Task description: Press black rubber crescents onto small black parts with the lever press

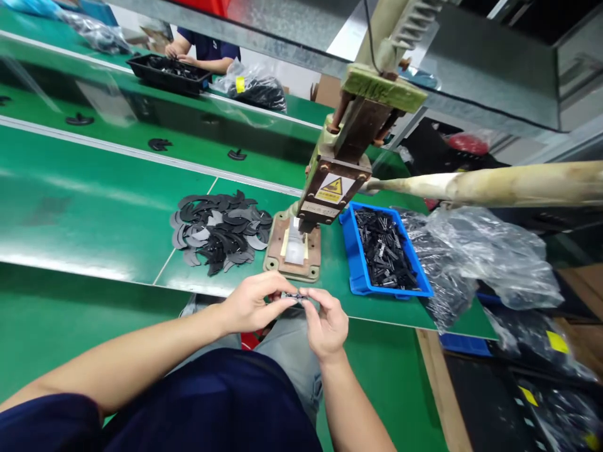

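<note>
Between my two hands, just off the table's front edge, is a small dark plastic part. My left hand pinches its left end between thumb and fingers. The right end is pinched by my right hand. Fingertips cover much of the part, so its full shape is hidden. Right behind my hands stands a hand press, its ram above a base plate with a light metal piece on it. To the left lies a pile of curved black and grey parts. A blue bin of small black parts sits on the right.
The press's long lever reaches out to the right. Clear plastic bags lie beside the bin. Behind a low rail, several black parts rest on a green belt. Farther back, a co-worker's hands are at a black tray.
</note>
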The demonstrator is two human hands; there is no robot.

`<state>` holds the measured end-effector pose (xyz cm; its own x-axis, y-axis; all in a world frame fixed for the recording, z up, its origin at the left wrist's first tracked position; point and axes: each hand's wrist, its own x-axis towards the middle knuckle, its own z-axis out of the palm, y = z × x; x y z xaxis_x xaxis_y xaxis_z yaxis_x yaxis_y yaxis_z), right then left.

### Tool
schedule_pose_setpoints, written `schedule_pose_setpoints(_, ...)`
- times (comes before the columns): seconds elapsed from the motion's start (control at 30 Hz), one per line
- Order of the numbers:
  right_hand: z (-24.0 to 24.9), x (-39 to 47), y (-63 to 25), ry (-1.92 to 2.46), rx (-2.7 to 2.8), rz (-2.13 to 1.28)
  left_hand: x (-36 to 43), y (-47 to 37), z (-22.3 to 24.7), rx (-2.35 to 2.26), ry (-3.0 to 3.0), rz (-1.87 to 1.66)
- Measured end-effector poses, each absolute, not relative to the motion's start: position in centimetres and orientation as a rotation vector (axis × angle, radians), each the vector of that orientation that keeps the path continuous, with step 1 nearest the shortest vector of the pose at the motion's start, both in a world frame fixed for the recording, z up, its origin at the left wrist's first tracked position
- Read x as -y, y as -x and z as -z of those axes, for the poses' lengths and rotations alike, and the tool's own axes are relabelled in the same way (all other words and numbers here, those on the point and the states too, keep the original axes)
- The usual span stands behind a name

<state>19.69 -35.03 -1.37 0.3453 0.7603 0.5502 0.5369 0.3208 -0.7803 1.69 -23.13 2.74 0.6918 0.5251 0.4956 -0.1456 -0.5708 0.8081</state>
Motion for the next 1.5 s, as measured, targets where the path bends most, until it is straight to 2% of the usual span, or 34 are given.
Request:
schedule_pose_setpoints(0.3, 1.8, 34.9, -19.9, 1.294, 1.418, -0.147, 23.3, -0.9, -2.7, -0.309, -1.946, -0.867)
schedule_pose_setpoints(0.57, -0.9, 33.4, -20.8, 1.189, 1.748, -0.189, 22.0, -1.3, -2.6, -0.422, -1.228, -0.259)
schedule_pose_setpoints(0.67, -2.1, 33.1, -21.8, 1.211, 1.807, -0.165, 20.6, -1.7, -1.8, -0.381, -1.132, -0.230)
schedule_pose_setpoints(0.83, -6.1, 32.2, -26.0, 1.337, 1.487, -0.030, 16.2, -3.4, -0.5, -0.549, -1.358, -0.603)
schedule_pose_setpoints(0.93, -11.0, 30.3, -28.3, 1.157, 1.189, 0.120, 13.2, -4.8, -0.2, -0.697, -1.661, -0.806)
schedule_pose_setpoints(1.07, -19.7, 28.1, -28.8, 0.771, 1.125, 0.119, 10.7, -6.2, -0.4, -0.736, -2.224, -0.852)
schedule_pose_setpoints(1.2, -26.1, 27.4, -27.8, 0.869, 1.345, -0.071, 9.9, -6.7, -0.4, -0.605, -2.550, -0.790)
schedule_pose_setpoints(1.33, -28.0, 26.3, -28.3, 0.980, 1.565, -0.175, 10.0, -7.0, -0.5, -0.536, -2.644, -0.742)
schedule_pose_setpoints(1.5, -26.7, 27.3, -28.5, 1.011, 1.733, -0.154, 10.3, -7.4, -0.9, -0.507, -2.634, -0.749)
